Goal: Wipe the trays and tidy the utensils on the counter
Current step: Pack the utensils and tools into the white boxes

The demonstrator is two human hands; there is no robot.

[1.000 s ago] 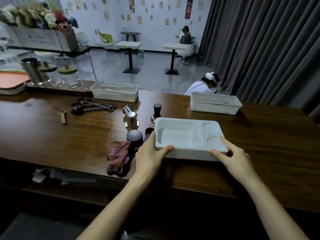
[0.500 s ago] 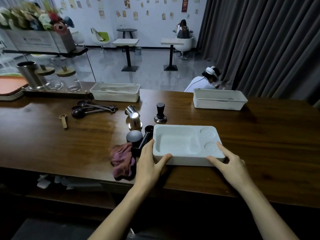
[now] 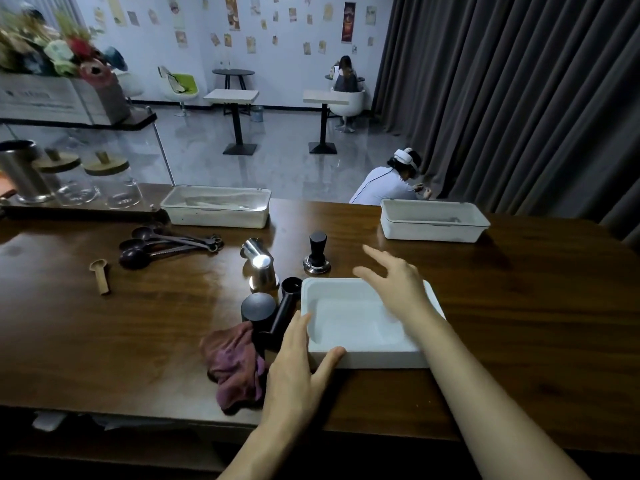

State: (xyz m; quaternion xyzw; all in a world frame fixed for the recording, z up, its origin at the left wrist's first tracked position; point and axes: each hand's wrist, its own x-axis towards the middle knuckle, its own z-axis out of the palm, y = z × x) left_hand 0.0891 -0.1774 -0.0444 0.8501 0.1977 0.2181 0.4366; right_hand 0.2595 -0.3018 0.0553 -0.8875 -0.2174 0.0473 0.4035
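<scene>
A white compartment tray (image 3: 346, 327) lies on the wooden counter (image 3: 519, 306) near its front edge. My left hand (image 3: 298, 368) rests with straight fingers against the tray's near left corner. Over the tray's far right part my right hand (image 3: 391, 282) hovers with spread fingers, holding nothing and hiding the small round compartments. A crumpled pink cloth (image 3: 235, 362) lies just left of my left hand. Black cylindrical utensils (image 3: 270, 313), a steel jigger (image 3: 259, 268) and a black tamper (image 3: 317, 254) stand left of and behind the tray.
Dark measuring spoons (image 3: 166, 244) and a small wooden scoop (image 3: 100, 271) lie at the left. White bins sit at the back centre (image 3: 218, 209) and back right (image 3: 433, 220). Glass jars (image 3: 117, 185) and a steel cup (image 3: 20, 171) stand far left. A person (image 3: 391, 181) crouches beyond the counter.
My right hand has left the tray's near right corner and risen forward over the tray with its fingers spread. The left hand stays at the near left corner.
</scene>
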